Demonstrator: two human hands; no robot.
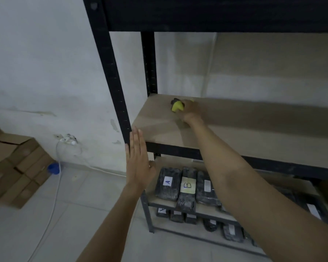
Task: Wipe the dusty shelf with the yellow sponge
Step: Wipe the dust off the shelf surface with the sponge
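The dusty shelf [244,127] is a tan board in a black metal rack, at chest height. My right hand [190,111] reaches over it near the back left corner and grips the yellow sponge [176,107], which has a dark scouring side and is pressed onto the board. My left hand [137,159] is flat with fingers together and extended, held at the shelf's front left corner beside the black upright post [114,78]; it holds nothing.
The lower shelf [203,208] carries several black wrapped packages, two labelled A [168,181] and B [187,185]. Cardboard boxes [15,167] are stacked on the floor at left. A white cable [55,186] runs down the wall beside a blue object [53,168].
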